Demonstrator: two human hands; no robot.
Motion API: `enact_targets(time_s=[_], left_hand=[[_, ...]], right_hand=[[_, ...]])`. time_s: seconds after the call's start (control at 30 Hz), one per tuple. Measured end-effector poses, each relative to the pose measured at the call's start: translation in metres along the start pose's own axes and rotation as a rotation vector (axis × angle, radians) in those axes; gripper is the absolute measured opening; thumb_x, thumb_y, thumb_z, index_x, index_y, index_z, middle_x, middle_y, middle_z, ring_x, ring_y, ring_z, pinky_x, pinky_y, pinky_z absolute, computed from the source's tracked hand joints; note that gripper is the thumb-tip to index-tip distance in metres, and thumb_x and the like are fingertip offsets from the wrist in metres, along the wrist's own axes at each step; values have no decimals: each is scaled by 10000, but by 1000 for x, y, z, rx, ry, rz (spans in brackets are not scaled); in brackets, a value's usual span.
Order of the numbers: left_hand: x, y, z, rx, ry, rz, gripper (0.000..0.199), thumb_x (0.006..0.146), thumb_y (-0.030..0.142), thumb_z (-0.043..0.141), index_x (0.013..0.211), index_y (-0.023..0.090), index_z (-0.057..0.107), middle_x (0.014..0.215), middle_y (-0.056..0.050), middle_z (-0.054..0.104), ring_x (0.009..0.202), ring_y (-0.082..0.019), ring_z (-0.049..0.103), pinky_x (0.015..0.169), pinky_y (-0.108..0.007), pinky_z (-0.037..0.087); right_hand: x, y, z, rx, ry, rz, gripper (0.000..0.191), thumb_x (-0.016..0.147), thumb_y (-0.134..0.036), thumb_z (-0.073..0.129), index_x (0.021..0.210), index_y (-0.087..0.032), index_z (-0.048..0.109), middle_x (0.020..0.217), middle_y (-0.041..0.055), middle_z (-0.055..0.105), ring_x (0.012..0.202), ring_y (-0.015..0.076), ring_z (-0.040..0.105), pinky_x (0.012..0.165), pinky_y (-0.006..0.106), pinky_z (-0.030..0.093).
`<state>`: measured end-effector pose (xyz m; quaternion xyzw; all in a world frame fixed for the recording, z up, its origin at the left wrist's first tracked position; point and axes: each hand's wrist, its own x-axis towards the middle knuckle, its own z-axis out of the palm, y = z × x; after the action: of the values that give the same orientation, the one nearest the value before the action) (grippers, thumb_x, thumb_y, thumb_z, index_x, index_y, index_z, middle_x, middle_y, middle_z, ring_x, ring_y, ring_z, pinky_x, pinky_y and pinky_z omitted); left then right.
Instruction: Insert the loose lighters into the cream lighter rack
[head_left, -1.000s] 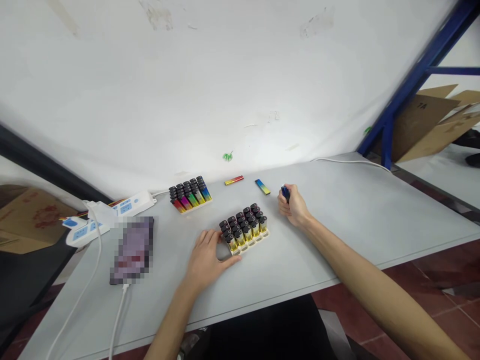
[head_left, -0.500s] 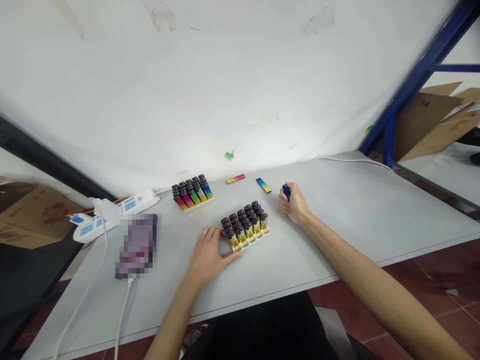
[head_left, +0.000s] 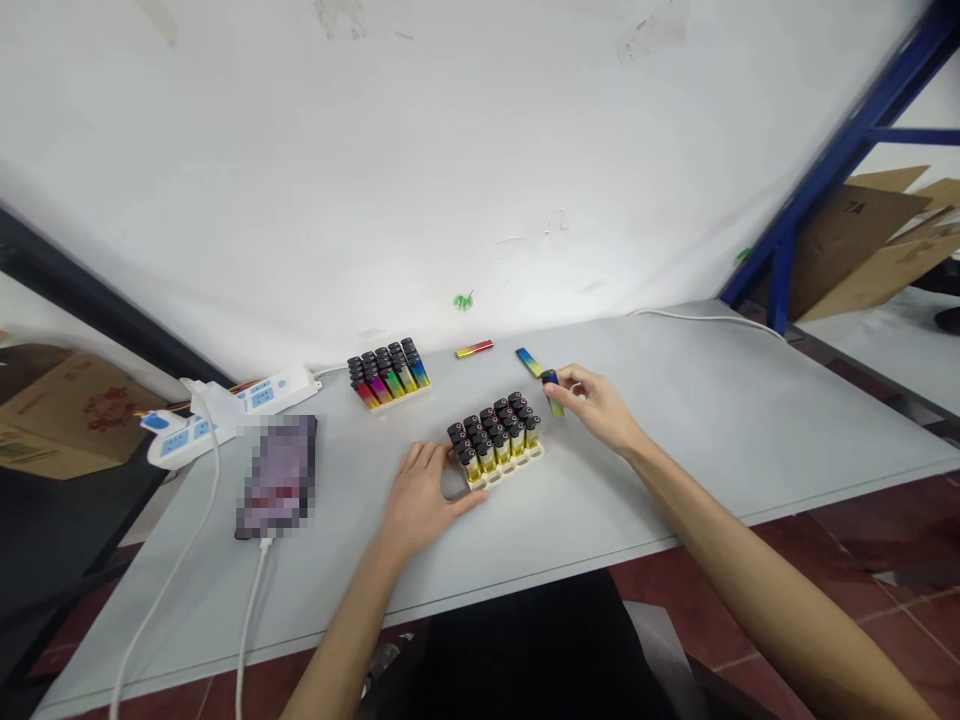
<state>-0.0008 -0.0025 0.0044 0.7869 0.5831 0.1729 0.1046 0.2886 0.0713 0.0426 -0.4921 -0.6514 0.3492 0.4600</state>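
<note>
My right hand (head_left: 596,402) pinches a lighter (head_left: 555,400) with a black top and a blue-to-green body, held upright just right of the nearer rack. That white rack (head_left: 495,480) holds several lighters with black tops and clear-gold bodies, and its front row of holes is bare. My left hand (head_left: 424,500) lies on the table at the rack's left end, fingers spread and thumb along its front corner; whether it presses on the rack I cannot tell. Behind the right hand lies a flat blue-yellow sleeve (head_left: 529,362), and a red-yellow one (head_left: 475,349) rests near the wall.
A second rack (head_left: 405,400) of lighters in several colours stands at the back left. A power strip (head_left: 281,388) and a blurred phone (head_left: 277,478) with white cables (head_left: 251,610) occupy the left side. Cardboard boxes (head_left: 862,240) stand beyond the blue frame (head_left: 780,270).
My right hand has moved left towards the nearer rack and turned, so the lighter in it now shows its coloured body. My left hand has stayed by the rack.
</note>
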Motion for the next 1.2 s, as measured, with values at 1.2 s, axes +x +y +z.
enact_targets(time_s=[1.2], left_hand=[[-3,-1,1,-76,36,56,598,777,687,682,1109,200,582,1050,-77,622,1057,-322,527,861,-452,458]], right_hand=[[-46,-88,60,-662,-306,-160,369,898,-501,664,654,-229,618,608,29,660,523,166,530,527,297,261]])
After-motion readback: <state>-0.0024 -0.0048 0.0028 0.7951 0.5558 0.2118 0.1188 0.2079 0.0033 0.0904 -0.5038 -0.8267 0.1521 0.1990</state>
